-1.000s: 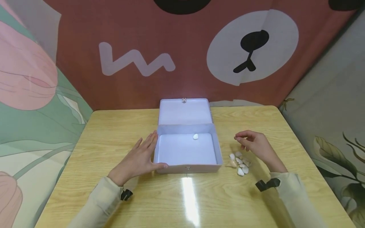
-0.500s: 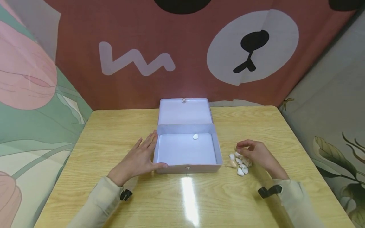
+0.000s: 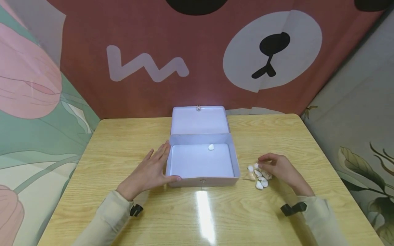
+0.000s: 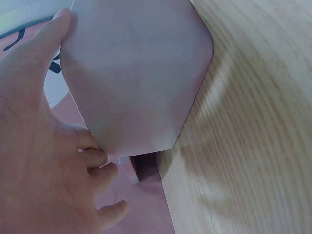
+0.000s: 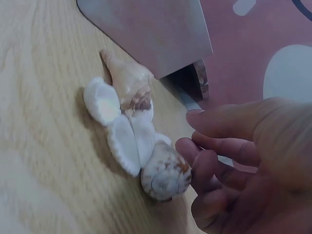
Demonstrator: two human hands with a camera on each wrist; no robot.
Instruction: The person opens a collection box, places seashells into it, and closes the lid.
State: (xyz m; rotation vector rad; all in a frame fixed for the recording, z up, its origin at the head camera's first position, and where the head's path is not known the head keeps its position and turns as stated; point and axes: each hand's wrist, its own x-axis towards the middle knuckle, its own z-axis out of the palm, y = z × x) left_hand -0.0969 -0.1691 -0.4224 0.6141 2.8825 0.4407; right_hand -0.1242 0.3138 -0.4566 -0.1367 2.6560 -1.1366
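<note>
My left hand [image 3: 149, 174] rests against the left side of a pale lidded box [image 3: 203, 182], the thumb at its front corner and the fingers spread along the side wall. The box's lid [image 3: 199, 120] stands raised at the back. One white seashell [image 3: 210, 147] lies inside. My right hand [image 3: 281, 169] reaches over a small pile of seashells, its fingers loosely bent. In the right wrist view its fingertips are beside a brown-speckled spiral shell [image 5: 166, 179]; no shell is plainly seen between them. White clam-like shells [image 5: 101, 101] and a pointed tan conch [image 5: 127, 80] lie near.
Everything stands on a wooden table [image 3: 132, 136]. A reddish curtain [image 3: 203, 68] with printed shapes hangs close behind the lid. Patterned cloth also flanks both sides. Each wrist carries a black strap [image 3: 293, 208].
My right hand has come down and slightly right, from above the shells to the pile's far right side. The left hand, the box and the shell inside it have not moved.
</note>
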